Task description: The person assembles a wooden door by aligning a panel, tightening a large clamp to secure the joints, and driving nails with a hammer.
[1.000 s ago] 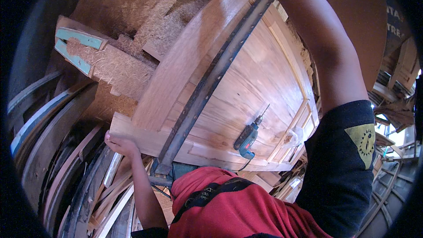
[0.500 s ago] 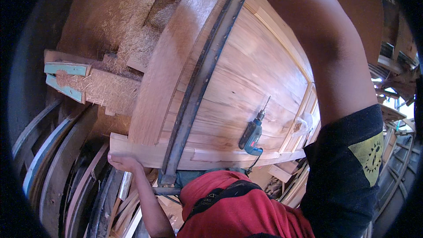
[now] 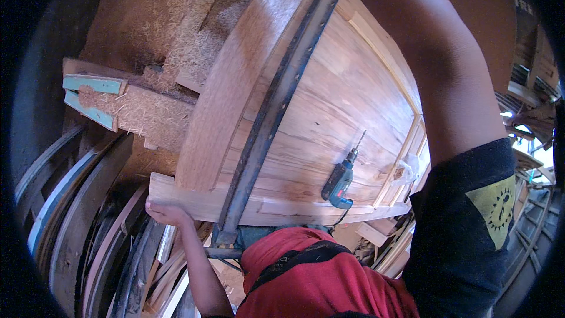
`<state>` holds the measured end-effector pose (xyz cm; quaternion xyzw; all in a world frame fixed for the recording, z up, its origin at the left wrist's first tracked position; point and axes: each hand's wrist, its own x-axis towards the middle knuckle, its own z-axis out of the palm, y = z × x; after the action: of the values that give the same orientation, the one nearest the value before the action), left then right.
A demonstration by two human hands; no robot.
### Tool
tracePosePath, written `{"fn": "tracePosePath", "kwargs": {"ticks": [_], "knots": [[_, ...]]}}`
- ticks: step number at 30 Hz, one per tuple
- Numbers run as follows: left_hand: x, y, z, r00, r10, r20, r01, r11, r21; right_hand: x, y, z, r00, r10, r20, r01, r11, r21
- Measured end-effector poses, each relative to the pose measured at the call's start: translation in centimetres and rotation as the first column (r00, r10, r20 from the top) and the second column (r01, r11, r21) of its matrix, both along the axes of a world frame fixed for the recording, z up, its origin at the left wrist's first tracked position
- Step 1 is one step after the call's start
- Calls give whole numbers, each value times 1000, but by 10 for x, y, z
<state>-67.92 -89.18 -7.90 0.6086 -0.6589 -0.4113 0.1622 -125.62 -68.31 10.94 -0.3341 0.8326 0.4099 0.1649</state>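
Note:
My left hand (image 3: 168,213) is closed round the near left corner of a large wooden panel door (image 3: 329,88), with its fingers partly hidden at the underside. A long dark metal bar clamp (image 3: 268,118) lies across the door's left part, running from the near edge to the far edge. My right arm (image 3: 438,59) reaches forward over the door's right side. The right hand lies beyond the top of the picture. On the boards between the arms rests a blue-green power drill (image 3: 339,182), its bit pointing away from me and its cord trailing over the near edge.
Curved wooden pieces (image 3: 88,212) stand in a row at the lower left. Beyond them, a board with light-green ends (image 3: 129,103) lies among heaped wood shavings (image 3: 182,29). A clear plastic bag (image 3: 407,169) rests on the door's right part. Timber offcuts (image 3: 385,241) lie below its near edge.
The view has shifted slightly, so the door, clamp and drill appear a little farther right. My left hand keeps its hold on the corner, and my right arm stays stretched forward.

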Motion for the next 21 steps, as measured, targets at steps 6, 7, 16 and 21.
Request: {"fn": "tracePosePath", "kwargs": {"ticks": [6,7,16,21], "knots": [[-1,-1,-1,1000,-24,5,25,999,-21,-3,8,-28,1000,-27,7,27,999,43],[-5,-1,2,1000,-30,10,30,999,-22,-4,8,-26,1000,-12,20,10,997,80],[-1,-2,-3,996,-67,-57,65,997,-44,12,-17,21,995,8,97,-22,989,149],[36,-9,-48,986,-116,-119,94,981,-172,71,-68,62,938,159,307,-142,987,-78]]}}
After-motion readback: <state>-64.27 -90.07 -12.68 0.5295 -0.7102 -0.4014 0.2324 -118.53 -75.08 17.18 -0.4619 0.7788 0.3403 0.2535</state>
